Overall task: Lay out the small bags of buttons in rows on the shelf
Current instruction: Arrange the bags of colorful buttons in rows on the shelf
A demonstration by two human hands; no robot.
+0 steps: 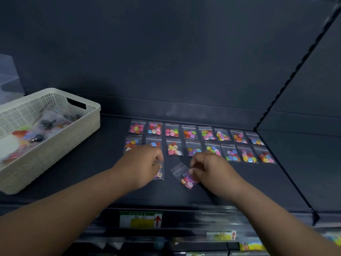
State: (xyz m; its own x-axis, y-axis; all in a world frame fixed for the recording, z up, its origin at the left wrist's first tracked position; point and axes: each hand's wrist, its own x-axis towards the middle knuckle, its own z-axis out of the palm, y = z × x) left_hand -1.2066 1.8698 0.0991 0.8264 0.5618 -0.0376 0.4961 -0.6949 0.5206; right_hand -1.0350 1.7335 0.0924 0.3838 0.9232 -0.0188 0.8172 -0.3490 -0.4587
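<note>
Two rows of small clear bags of coloured buttons [191, 133] lie side by side on the dark shelf [249, 182], running from the middle to the right wall. In front of the second row, my left hand [142, 163] has its fingers curled onto a bag [159, 174] that it mostly hides. My right hand [208, 169] pinches the lower end of another bag [185, 177], which lies tilted on the shelf with its clear top pointing up and left.
A cream perforated basket [60, 143] stands on the left of the shelf with more bags and craft items inside. A clear box [9, 76] is behind it. Price labels [141, 219] run along the shelf's front edge, with lower shelves beneath.
</note>
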